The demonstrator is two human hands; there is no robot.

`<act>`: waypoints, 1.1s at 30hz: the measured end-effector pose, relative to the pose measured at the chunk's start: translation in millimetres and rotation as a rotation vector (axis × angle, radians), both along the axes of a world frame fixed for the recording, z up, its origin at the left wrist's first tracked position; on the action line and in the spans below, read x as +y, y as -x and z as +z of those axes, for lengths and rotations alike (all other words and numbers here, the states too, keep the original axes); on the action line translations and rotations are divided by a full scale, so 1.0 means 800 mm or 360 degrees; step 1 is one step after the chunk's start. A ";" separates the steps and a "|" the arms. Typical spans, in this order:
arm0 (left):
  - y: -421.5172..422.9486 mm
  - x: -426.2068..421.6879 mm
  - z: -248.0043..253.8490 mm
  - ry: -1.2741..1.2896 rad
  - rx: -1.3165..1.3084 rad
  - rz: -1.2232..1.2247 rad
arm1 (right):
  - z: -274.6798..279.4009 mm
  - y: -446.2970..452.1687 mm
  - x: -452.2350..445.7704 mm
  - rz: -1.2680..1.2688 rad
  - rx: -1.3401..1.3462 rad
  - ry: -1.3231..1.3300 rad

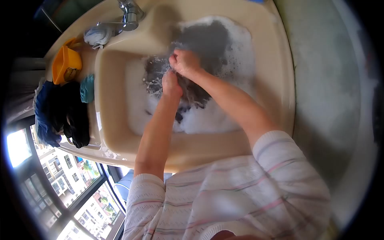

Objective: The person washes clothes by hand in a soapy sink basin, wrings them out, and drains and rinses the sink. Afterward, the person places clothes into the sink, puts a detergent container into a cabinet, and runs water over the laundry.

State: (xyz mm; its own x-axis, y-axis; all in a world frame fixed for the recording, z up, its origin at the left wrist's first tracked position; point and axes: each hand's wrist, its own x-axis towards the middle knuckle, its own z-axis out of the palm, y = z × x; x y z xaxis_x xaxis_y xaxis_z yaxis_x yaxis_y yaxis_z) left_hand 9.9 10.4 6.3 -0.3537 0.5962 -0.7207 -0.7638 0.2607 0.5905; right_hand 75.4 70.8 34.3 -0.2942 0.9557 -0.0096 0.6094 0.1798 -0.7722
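Observation:
Both hands are over a beige sink (pixel 114 80) of foamy grey water (pixel 210 42). My left hand (pixel 171 83) is closed near the middle of the basin, at the edge of a dark wet cloth (pixel 192 90). Just above it and to the right, my right hand (pixel 184 62) is curled into a fist, apparently gripping part of the same cloth. Water splashes beside the two hands. The cloth hangs down between them into white suds (pixel 208 120), and its lower part is partly hidden by foam.
A chrome faucet (pixel 130 18) stands at the sink's top left, beside a bunched pale cloth (pixel 98 36). On the left ledge are a yellow container (pixel 66 64), a teal cloth (pixel 87 89), black clothing (pixel 74 112) and blue clothing (pixel 45 114). A window is at the lower left.

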 end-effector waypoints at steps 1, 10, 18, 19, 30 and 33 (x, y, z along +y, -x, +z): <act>0.003 0.007 -0.001 -0.0049 0.0017 -0.0063 | -0.003 0.002 0.001 -0.0031 -0.0069 -0.0162; 0.003 0.003 0.025 -0.0092 -0.0020 -0.0338 | -0.120 -0.029 0.048 -0.0162 0.0615 0.0458; 0.040 -0.011 0.001 0.0044 0.0281 -0.0642 | -0.055 -0.106 0.039 -0.0064 0.0259 0.0822; 0.034 -0.012 -0.007 0.0048 0.0424 -0.0674 | -0.052 -0.095 0.027 0.0187 0.0102 0.0966; 0.042 -0.009 0.031 -0.0109 -0.0419 -0.0505 | -0.004 -0.022 0.002 0.0487 0.0372 0.0412; 0.040 -0.020 -0.014 -0.0905 0.0051 -0.0418 | 0.029 0.009 -0.092 0.0581 0.0252 -0.0736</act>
State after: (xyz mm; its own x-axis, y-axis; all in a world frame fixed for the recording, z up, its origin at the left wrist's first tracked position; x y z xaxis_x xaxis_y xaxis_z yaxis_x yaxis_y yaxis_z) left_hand -22.1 -5.6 -4.8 -0.1594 0.9533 -0.2565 -0.6966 0.0755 0.7135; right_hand 68.2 -2.9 57.6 -0.5674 0.6877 0.4530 0.3294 0.6937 -0.6406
